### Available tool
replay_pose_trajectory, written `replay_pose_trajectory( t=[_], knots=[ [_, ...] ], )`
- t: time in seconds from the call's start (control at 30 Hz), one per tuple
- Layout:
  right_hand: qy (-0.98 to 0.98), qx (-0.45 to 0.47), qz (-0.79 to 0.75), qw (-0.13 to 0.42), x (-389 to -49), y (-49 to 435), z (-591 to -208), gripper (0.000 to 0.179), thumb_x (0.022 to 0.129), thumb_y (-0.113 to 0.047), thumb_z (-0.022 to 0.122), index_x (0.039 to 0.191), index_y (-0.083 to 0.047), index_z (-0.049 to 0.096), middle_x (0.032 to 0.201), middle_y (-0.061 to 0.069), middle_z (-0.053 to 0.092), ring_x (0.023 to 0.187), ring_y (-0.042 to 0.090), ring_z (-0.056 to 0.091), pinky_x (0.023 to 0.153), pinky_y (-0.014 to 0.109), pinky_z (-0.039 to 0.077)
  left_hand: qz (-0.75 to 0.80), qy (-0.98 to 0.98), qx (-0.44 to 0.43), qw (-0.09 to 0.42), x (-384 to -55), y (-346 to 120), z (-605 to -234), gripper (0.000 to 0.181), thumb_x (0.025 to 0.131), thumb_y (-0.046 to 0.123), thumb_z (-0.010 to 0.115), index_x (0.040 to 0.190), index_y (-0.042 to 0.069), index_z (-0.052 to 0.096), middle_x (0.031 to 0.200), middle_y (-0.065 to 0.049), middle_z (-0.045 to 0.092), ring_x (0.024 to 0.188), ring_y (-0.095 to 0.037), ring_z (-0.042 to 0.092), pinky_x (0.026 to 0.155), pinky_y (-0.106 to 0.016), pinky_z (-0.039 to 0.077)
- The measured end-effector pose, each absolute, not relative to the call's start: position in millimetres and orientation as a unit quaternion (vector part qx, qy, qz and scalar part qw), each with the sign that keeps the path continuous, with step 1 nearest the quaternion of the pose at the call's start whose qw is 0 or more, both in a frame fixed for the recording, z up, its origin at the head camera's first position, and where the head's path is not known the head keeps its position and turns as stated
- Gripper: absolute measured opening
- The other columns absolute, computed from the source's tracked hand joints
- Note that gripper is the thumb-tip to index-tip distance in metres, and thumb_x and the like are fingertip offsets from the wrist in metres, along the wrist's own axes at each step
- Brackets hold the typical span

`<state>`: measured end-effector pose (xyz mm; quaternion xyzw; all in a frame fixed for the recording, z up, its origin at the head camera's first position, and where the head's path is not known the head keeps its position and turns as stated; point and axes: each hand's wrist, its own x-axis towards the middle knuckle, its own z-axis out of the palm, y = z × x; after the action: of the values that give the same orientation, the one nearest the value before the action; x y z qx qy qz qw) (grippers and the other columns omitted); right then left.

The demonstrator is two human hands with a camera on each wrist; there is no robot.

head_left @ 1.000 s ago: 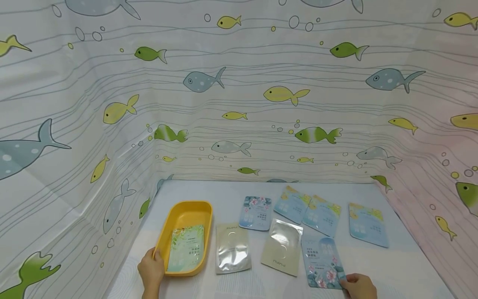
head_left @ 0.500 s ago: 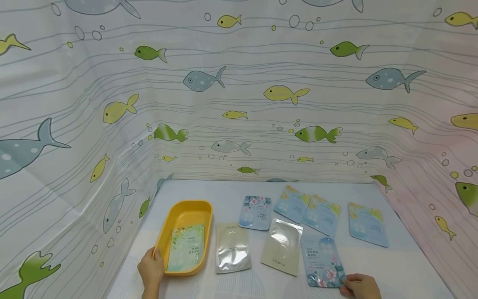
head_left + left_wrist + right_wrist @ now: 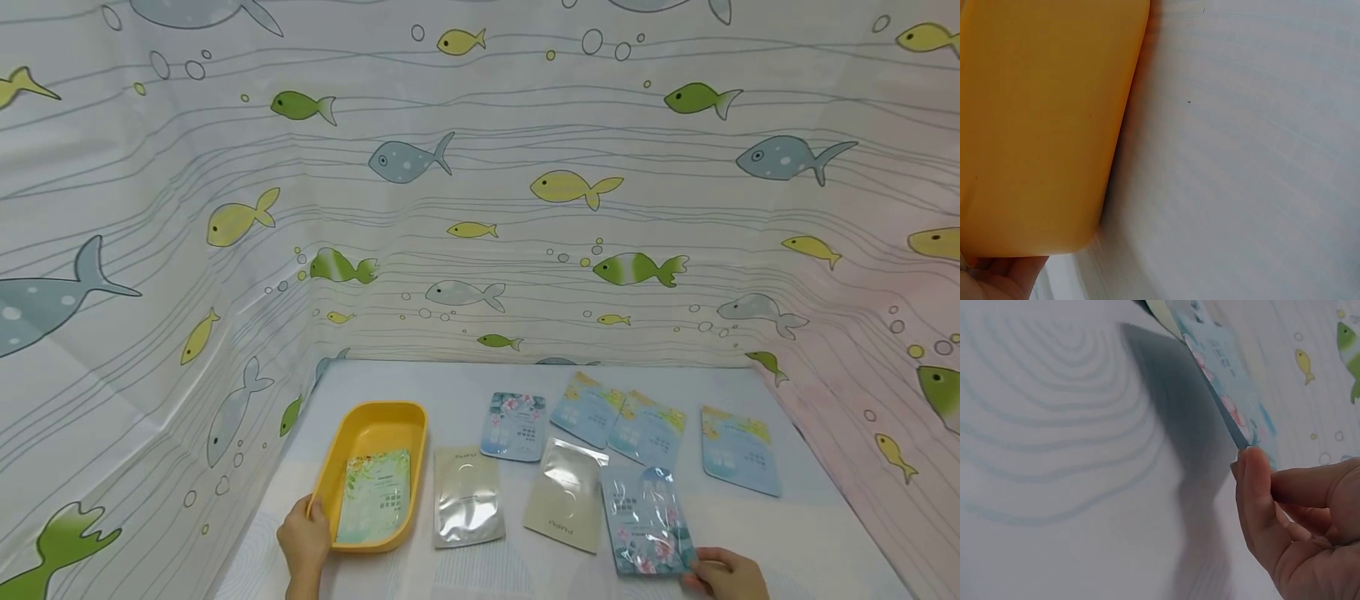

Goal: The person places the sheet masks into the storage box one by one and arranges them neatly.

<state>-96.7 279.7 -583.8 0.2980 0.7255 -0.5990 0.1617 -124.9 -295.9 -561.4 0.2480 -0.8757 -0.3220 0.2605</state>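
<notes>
At the table's front right, my right hand [image 3: 726,573] pinches the lower right corner of a blue sheet mask packet [image 3: 647,521] with pink flowers. In the right wrist view, thumb and fingers grip that packet [image 3: 1225,381], which is tilted up off the table with its shadow beneath. My left hand [image 3: 303,533] holds the left rim of a yellow tray [image 3: 386,547]. Inside the tray lies a green leafy packet [image 3: 375,497]. The left wrist view is mostly the tray's outer wall [image 3: 1041,125], with part of the hand [image 3: 1004,281] below it.
Two silver-beige packets [image 3: 468,497] [image 3: 567,495] lie in the middle. Behind them are a flowered blue packet [image 3: 513,427] and two overlapping yellow-and-blue packets [image 3: 587,410] [image 3: 647,429]. Another such packet [image 3: 740,451] lies far right. Fish-print sheeting [image 3: 525,250] walls the table.
The flowered packet in my right hand has risen slightly off the table, its far end shifting a little away and left. My left hand and the tray have stayed put.
</notes>
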Motion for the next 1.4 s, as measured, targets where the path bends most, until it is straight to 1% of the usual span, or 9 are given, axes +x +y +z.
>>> replay_pose_trajectory(
  t=[0.13,0.3,0.47,0.67,0.83,1.07,1.4],
  knots=[
    [0.733,0.27,-0.609,0.137,-97.2,267.4,-569.4,0.033,0.084,0.0,0.059,0.109,0.02,0.051,0.073,0.008,0.067,0.066,0.021,0.068,0.063,0.032,0.055,-0.322,-0.876,0.25,0.259,-125.0,-296.2,-561.0,0.024,0.089,-0.001,0.051,0.104,-0.019,0.057,0.101,-0.039,0.058,0.091,-0.058,0.054,0.08,-0.062,0.04],
    [0.73,0.233,-0.635,0.098,-99.4,242.8,-550.8,0.026,0.085,0.007,0.055,0.105,0.023,0.051,0.075,0.013,0.067,0.065,0.022,0.068,0.063,0.032,0.056,-0.322,-0.876,0.253,0.256,-124.8,-296.1,-561.1,0.024,0.09,-0.001,0.051,0.103,-0.019,0.057,0.101,-0.039,0.058,0.09,-0.059,0.053,0.079,-0.062,0.039],
    [0.712,0.227,-0.659,0.082,-104.6,221.3,-539.6,0.022,0.084,0.014,0.055,0.104,0.024,0.051,0.071,0.014,0.066,0.063,0.023,0.068,0.062,0.032,0.056,-0.323,-0.875,0.253,0.257,-124.4,-295.4,-561.1,0.024,0.089,-0.001,0.051,0.103,-0.019,0.057,0.1,-0.039,0.058,0.091,-0.059,0.054,0.08,-0.062,0.041],
    [0.713,0.206,-0.665,0.08,-112.2,202.1,-531.8,0.021,0.083,0.015,0.055,0.102,0.023,0.053,0.072,0.015,0.064,0.063,0.024,0.068,0.062,0.032,0.056,-0.322,-0.875,0.253,0.256,-123.5,-295.7,-560.8,0.024,0.09,-0.001,0.051,0.104,-0.019,0.057,0.101,-0.038,0.059,0.09,-0.059,0.054,0.079,-0.062,0.04],
    [0.722,0.162,-0.667,0.086,-117.6,186.4,-530.2,0.021,0.083,0.013,0.056,0.102,0.023,0.054,0.074,0.014,0.064,0.064,0.024,0.068,0.062,0.031,0.056,-0.322,-0.877,0.256,0.25,-123.3,-295.8,-561.2,0.024,0.09,0.0,0.051,0.104,-0.019,0.057,0.101,-0.038,0.058,0.09,-0.059,0.053,0.079,-0.061,0.039],
    [0.731,0.131,-0.664,0.089,-126.0,166.5,-533.3,0.021,0.082,0.011,0.058,0.101,0.021,0.055,0.075,0.012,0.064,0.063,0.021,0.068,0.061,0.029,0.056,-0.323,-0.874,0.249,0.265,-124.8,-295.2,-561.6,0.023,0.089,-0.001,0.051,0.103,-0.019,0.057,0.1,-0.038,0.059,0.091,-0.058,0.054,0.08,-0.061,0.041],
    [0.732,0.072,-0.67,0.099,-136.0,147.1,-529.3,0.022,0.082,0.009,0.059,0.1,0.022,0.055,0.072,0.012,0.065,0.061,0.018,0.067,0.06,0.028,0.056,-0.318,-0.875,0.244,0.272,-125.4,-296.7,-563.3,0.023,0.089,-0.001,0.052,0.102,-0.019,0.058,0.099,-0.038,0.059,0.089,-0.058,0.054,0.078,-0.062,0.04]
  ],
)
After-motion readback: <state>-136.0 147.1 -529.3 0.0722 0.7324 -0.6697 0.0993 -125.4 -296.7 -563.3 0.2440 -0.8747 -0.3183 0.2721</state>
